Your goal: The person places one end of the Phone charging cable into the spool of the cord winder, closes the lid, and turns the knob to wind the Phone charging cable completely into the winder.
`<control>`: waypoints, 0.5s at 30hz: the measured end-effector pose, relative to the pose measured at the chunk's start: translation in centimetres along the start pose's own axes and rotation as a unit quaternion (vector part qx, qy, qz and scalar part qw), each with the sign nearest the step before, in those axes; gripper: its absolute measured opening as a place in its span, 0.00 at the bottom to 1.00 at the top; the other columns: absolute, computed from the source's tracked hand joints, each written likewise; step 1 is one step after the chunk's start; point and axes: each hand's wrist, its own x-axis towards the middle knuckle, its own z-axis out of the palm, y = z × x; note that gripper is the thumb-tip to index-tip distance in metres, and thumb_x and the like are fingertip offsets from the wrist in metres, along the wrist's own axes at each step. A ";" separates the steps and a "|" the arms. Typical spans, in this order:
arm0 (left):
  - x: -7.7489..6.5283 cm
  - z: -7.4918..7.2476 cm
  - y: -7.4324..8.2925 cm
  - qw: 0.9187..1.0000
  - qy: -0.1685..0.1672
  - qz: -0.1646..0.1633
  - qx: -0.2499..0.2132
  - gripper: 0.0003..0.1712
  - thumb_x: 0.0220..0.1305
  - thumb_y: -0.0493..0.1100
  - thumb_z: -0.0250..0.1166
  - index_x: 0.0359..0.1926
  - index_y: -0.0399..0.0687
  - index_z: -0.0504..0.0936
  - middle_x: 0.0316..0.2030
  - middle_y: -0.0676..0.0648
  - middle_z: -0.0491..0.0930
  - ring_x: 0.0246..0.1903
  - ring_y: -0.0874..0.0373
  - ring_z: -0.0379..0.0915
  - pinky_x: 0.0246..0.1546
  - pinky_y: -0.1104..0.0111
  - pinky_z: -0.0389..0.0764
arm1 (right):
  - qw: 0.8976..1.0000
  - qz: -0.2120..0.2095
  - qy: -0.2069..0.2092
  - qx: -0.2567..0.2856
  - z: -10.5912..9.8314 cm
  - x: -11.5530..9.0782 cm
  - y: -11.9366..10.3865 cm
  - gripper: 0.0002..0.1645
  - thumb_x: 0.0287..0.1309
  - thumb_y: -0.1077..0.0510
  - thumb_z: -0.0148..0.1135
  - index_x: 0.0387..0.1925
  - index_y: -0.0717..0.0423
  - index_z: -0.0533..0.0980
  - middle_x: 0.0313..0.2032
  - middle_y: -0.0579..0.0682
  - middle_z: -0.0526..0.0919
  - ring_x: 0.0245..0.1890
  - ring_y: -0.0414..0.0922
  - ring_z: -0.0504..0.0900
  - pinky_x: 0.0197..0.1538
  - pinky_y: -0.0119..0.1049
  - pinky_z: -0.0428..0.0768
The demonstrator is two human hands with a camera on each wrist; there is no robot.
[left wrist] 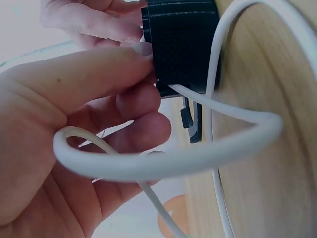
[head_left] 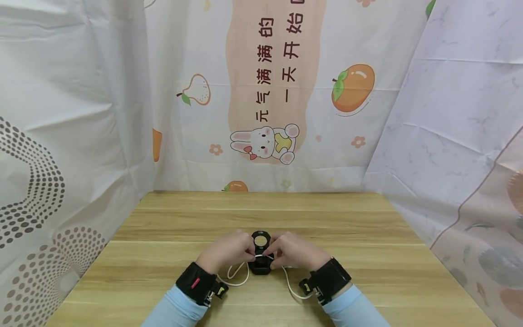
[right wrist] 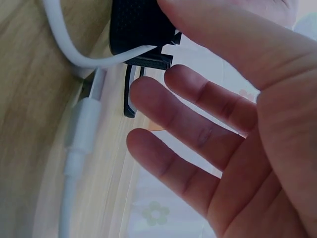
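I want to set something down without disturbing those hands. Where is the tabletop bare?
The wooden tabletop is bare between the black case and back curtain, from left sleeve to left curtain, and from right sleeve to right curtain. Crowded: the front middle, where left hand, right hand and white cable gather at the case.

I see black case (head_left: 260, 269); white cable (left wrist: 138, 167) beside it, yellowish wood-grain table (head_left: 261, 211) beneath, fruit-printed white curtain (head_left: 269, 91) behind.

Black case (right wrist: 138, 25) cropped in both wrist views; white cable (left wrist: 198, 157) also cut off; far curtain lettering (head_left: 295, 22) cropped
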 end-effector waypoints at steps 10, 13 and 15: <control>0.1 0.0 0.3 1.000 0.001 0.025 0.013 0.13 0.62 0.36 0.73 0.21 0.53 0.88 0.20 0.65 0.74 0.20 0.72 0.65 0.23 0.77 0.69 | 1.000 -0.010 -0.008 -0.001 -0.1 -0.2 -0.1 0.20 0.54 0.57 0.79 0.50 0.52 0.87 0.40 0.45 0.78 0.31 0.28 0.77 0.34 0.23 0.78; 0.0 -0.1 0.4 0.999 -0.003 0.028 0.016 0.12 0.62 0.35 0.72 0.22 0.52 0.89 0.20 0.65 0.74 0.20 0.72 0.64 0.23 0.77 0.69 | 1.000 -0.013 -0.010 -0.010 -0.1 -0.2 0.0 0.20 0.54 0.57 0.79 0.51 0.51 0.87 0.40 0.43 0.77 0.31 0.27 0.77 0.34 0.23 0.77; 0.0 -0.2 0.4 0.999 -0.003 0.027 0.020 0.13 0.63 0.35 0.72 0.22 0.52 0.89 0.20 0.64 0.74 0.20 0.72 0.64 0.22 0.77 0.69 | 1.000 -0.016 -0.009 -0.022 -0.1 -0.1 0.0 0.20 0.54 0.57 0.78 0.51 0.50 0.87 0.40 0.40 0.77 0.31 0.26 0.76 0.34 0.22 0.77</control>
